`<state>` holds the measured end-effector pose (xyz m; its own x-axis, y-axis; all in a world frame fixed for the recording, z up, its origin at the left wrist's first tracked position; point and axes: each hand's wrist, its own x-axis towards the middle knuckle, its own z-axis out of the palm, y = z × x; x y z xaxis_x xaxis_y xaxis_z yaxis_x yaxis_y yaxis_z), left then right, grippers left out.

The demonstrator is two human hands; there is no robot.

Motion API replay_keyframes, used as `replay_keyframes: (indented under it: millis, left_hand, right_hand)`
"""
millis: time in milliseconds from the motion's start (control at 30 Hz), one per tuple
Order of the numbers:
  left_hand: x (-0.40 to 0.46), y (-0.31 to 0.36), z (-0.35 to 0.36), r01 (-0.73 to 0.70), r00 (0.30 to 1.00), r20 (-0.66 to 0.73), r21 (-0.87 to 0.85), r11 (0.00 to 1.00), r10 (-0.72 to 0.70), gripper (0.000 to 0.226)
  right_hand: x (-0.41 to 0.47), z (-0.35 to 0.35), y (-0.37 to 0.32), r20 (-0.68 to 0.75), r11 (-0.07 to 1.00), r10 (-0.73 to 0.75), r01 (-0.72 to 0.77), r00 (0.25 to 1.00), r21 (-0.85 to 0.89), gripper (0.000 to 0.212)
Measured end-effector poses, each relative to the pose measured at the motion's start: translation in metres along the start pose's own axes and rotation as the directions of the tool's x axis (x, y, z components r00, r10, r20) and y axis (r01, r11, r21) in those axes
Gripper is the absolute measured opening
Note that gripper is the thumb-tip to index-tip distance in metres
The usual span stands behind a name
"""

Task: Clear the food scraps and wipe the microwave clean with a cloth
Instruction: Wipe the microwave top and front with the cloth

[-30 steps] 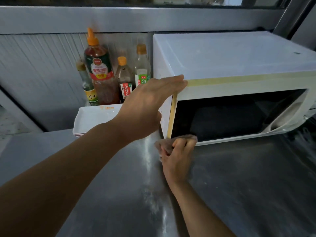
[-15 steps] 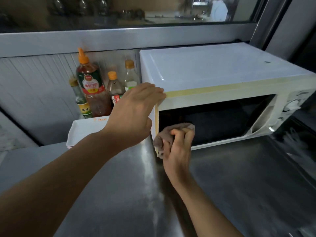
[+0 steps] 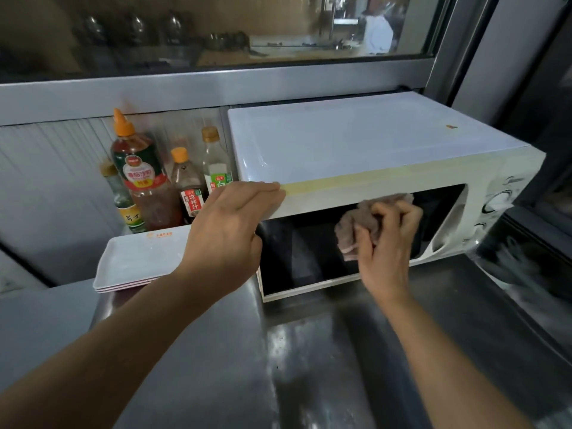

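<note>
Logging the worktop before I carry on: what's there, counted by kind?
Bottles: 4
Stacked trays: 3
Microwave: 1
Cloth: 1, gripped in the right hand
Total: 9

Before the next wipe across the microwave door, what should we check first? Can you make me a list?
1. Cloth bunched firmly in the right hand: ok.
2. Cloth touching the microwave door: ok, it is against the dark glass.
3. Left hand steadying the microwave's top left corner: ok.
4. Sauce bottles and white trays out of the wiping path: ok, they sit left of the microwave.
5. Door glass clean: cannot tell, too dark.
6. Food scraps gone from inside: cannot tell, door shut.
</note>
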<state>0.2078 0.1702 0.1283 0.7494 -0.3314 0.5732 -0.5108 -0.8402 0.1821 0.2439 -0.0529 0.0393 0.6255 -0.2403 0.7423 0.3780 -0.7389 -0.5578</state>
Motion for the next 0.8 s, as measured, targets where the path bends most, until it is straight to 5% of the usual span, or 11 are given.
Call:
replay_keyframes:
  millis: [200, 367, 500, 700, 800]
  left_hand:
    - [-0.001, 0.002, 0.004, 0.030, 0.999, -0.020, -0.071, 0.997, -0.031, 0.065]
    - [-0.002, 0.000, 0.004, 0.008, 1.000, -0.009, -0.062, 0.998, -0.009, 0.067]
    - [-0.003, -0.003, 0.005, -0.013, 1.000, -0.014, -0.063, 0.998, 0.012, 0.067]
    - [-0.004, -0.004, 0.009, 0.004, 0.999, -0.031, -0.088, 0.996, -0.007, 0.067]
    - [-0.005, -0.007, 0.010, -0.009, 1.000, -0.028, -0.088, 0.996, 0.006, 0.068]
  right_hand:
    - [-0.016, 0.021, -0.026, -0.123, 0.981, 0.186, -0.177, 0.975, 0.085, 0.030]
    - [-0.066, 0.063, -0.077, -0.010, 0.996, -0.060, 0.060, 0.998, 0.067, 0.019]
    - [-0.056, 0.047, -0.048, 0.096, 0.976, -0.215, 0.218, 0.972, -0.022, 0.022]
    - [-0.041, 0.019, 0.003, -0.019, 0.981, 0.188, -0.187, 0.982, 0.044, 0.022]
    - [-0.060, 0.043, -0.026, -0.074, 0.978, 0.196, -0.189, 0.978, 0.087, 0.022]
